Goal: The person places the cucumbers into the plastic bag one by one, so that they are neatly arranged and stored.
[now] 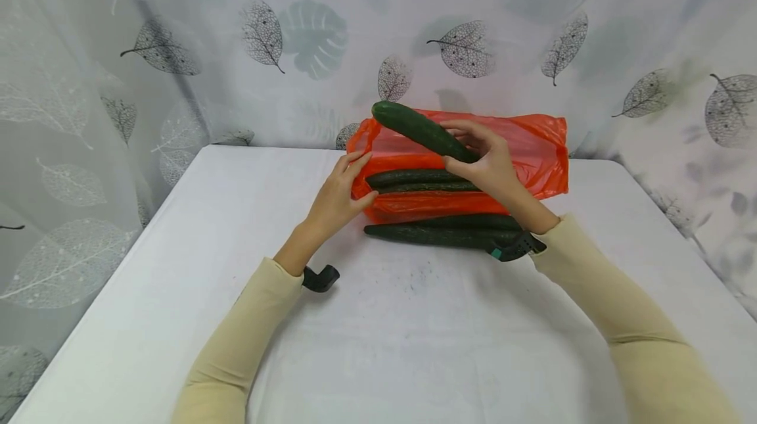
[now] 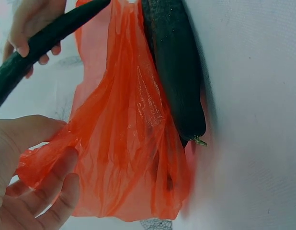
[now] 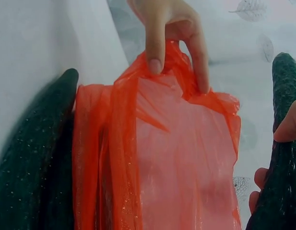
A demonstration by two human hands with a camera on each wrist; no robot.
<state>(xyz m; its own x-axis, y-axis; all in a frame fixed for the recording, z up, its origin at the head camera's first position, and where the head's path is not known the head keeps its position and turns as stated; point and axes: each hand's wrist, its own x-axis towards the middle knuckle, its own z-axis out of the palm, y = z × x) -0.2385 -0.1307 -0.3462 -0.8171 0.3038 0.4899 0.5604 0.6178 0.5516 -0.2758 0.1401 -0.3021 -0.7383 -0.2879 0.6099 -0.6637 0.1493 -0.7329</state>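
Gripping, right hand (image 1: pixel 487 158): thumb and fingers curled round a raised cucumber (image 1: pixel 418 129), held aslant near the red bag (image 1: pixel 545 148).
Left hand (image 1: pixel 338 195): thumb and fingers pinching the bag's edge (crumpled plastic between them).
Arms (image 1: pixel 591 279): both reaching forward, slanting inward.
Other cucumbers (image 1: pixel 414 233): inside the bag and before it.

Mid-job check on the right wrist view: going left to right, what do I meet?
Two loose cucumbers → red plastic bag → cucumber held in the right hand.
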